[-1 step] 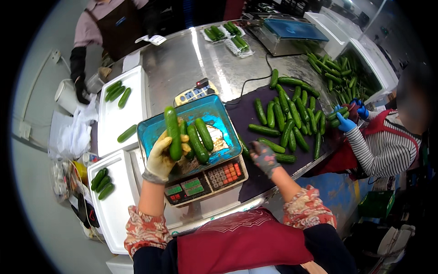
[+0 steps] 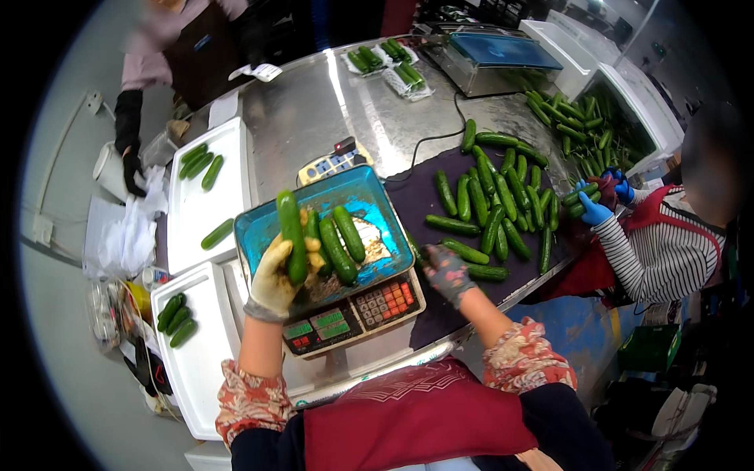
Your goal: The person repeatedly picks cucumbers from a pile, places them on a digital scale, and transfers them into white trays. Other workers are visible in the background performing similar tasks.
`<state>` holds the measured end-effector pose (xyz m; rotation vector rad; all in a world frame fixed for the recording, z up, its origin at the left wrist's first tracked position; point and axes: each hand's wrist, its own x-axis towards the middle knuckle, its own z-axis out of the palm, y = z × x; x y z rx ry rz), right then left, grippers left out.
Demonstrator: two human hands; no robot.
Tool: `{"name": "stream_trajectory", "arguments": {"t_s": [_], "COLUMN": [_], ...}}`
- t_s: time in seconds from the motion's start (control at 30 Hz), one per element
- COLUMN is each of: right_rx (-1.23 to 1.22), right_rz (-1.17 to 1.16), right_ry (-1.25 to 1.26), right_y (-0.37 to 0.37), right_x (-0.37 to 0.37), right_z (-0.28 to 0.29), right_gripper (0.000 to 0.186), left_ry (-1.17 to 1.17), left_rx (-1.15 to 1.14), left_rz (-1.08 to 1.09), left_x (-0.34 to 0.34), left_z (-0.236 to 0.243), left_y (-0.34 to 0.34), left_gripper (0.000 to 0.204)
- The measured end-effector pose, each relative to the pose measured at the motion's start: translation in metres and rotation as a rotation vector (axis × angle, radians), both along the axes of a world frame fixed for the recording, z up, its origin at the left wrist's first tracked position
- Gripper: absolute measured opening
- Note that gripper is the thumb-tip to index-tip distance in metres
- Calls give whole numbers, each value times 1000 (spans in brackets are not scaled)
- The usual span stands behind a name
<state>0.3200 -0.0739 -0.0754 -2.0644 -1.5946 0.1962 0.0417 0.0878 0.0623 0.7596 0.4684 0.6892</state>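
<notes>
My left hand, in a whitish-yellow glove, is closed around a cucumber held upright over the scale's blue tray. Several other cucumbers lie in that tray, one partly behind my fingers. My right hand wears a grey patterned glove and is low over the dark cloth, just right of the scale. Its fingers extend toward a cucumber at the tray's right edge; whether they touch it is unclear. A pile of loose cucumbers spreads beyond that hand.
White trays with a few cucumbers stand on the left. Wrapped packs and another scale are at the back. A co-worker in blue gloves holds cucumbers beside a white box; another person stands at far left.
My right hand has shifted slightly left, toward the scale. My left hand and its cucumber are slightly lower and farther left. The far-left person's hand has moved down and left.
</notes>
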Motion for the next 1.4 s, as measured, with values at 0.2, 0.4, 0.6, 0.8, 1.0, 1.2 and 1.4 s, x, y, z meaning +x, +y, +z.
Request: {"name": "stream_trajectory", "arguments": {"t_s": [0.2,0.4,0.6,0.8,1.0,1.2,1.4], "right_rx": [-179,-354,-547,8,-268,-49,-212], "right_rz": [13,-117,14,-93,9,2,541], "right_ry": [-124,-383,-516,301,505,602,1739], "right_y": [19,48,66,65,101,105,23], "right_x": [-2,57,74,83,-4,-10,-29], "right_z": [16,23,38,69,147,104,95], "right_gripper": [39,33,23,33,48,33,56], "left_ry": [-18,-100,-65,-120,-159,-99,143], "left_rx": [-14,-160,-136,-222,-237,-169,6], "left_rz": [92,146,214,191,143,104,-117], "left_x": [-12,-18,-20,-40,-34,-37,0], "left_z": [-8,-13,-11,-24,-31,-30,-13], "left_y": [-19,-34,-47,-52,-57,-64,-96], "left_gripper": [50,46,54,47,43,48,78]}}
